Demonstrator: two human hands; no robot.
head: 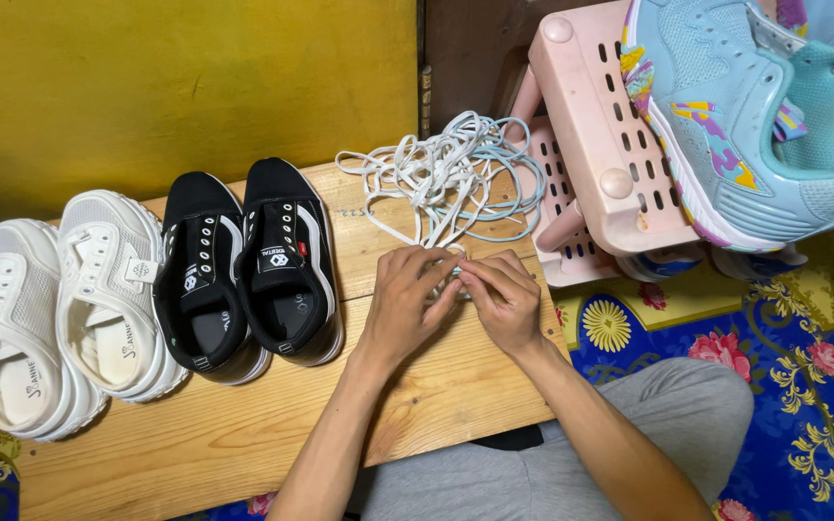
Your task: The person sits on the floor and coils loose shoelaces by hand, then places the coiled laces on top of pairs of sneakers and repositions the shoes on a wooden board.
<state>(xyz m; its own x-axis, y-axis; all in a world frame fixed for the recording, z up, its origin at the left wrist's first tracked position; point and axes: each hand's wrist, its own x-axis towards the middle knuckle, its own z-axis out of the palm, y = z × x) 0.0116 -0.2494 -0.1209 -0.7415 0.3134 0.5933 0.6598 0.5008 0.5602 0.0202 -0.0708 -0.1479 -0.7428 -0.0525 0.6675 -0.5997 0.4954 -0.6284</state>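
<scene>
**Both hands pinch a lace at the near edge of the tangle**

The left hand (407,299) and the right hand (501,299) meet at the middle of the wooden board (243,425), fingertips touching. Both are curled nearly closed, the fingers drawn in around a strand of white lace that shows between them. How much of the strand each hand has pinched cannot be told, since the fingers cover it.

The strand runs up from the hands into the pile of laces (441,178), which lies just beyond the fingertips on the far side of the board. The pile is a loose tangle, mostly white with a few pale blue loops on its right side, and its far edge hangs past the board toward the wall.

To the left of the hands, close to the left wrist, stands a pair of black shoes (248,265) with white trim, their eyelets bare. Further left sits a pair of white shoes (55,309), also unlaced, the outer one overhanging the board's left end.

To the right and far, a pink plastic rack (591,145) carries a light blue sneaker (745,125) with coloured patches. The person's grey trousers (571,463) show at the near edge, over a blue floral mat (803,386).
</scene>
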